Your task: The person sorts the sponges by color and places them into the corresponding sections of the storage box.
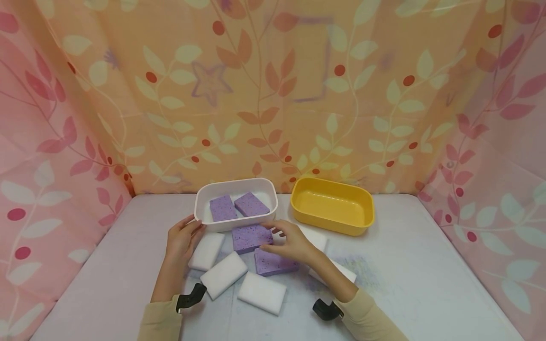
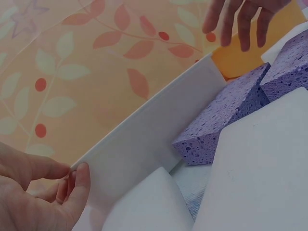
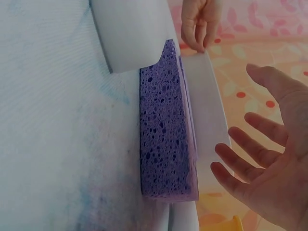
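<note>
My left hand (image 1: 181, 242) pinches the near left corner of a white plastic tub (image 1: 222, 227) between thumb and fingers; the left wrist view shows the fingertips at its rim. Two purple sponges (image 1: 222, 209) lie inside the tub. My right hand (image 1: 294, 242) hovers with spread, relaxed fingers over two more purple sponges, one (image 1: 249, 239) right against the tub's front and one (image 1: 276, 263) nearer to me. In the right wrist view nothing is between that hand's fingers (image 3: 257, 166). The hand hides part of both sponges in the head view.
Several white sponge blocks (image 1: 262, 292) lie around the purple ones, some partly behind the right hand and forearm. A yellow tub (image 1: 332, 222) with nothing in it stands to the right of the white one. A patterned curtain (image 1: 264, 94) rises behind the table (image 1: 418, 274).
</note>
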Tool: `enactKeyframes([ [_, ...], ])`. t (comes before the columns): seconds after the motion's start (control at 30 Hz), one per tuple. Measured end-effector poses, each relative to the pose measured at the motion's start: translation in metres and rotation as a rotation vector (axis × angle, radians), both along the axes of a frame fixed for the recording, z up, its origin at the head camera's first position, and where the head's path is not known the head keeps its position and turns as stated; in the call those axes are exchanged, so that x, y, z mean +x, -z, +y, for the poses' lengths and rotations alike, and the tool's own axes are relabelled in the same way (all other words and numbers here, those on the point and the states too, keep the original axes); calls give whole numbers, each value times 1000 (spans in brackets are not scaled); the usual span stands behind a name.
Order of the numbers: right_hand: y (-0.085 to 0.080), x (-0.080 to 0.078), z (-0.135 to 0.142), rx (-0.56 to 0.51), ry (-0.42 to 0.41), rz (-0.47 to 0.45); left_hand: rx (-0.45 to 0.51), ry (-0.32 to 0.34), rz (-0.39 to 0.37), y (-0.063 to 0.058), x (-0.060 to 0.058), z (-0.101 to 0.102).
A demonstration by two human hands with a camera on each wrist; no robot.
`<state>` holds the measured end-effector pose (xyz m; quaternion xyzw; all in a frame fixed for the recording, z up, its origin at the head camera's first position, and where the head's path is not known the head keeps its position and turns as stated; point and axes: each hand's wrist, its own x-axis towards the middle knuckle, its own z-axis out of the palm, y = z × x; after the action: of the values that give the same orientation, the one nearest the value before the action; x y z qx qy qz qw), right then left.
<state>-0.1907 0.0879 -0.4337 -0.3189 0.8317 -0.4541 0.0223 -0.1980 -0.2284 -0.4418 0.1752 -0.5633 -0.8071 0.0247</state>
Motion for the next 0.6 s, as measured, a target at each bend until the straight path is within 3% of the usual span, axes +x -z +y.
enactKeyframes([
  [0.6, 13, -2, 17, 86, -129, -27, -5, -1, -12, 2, -1, 0],
])
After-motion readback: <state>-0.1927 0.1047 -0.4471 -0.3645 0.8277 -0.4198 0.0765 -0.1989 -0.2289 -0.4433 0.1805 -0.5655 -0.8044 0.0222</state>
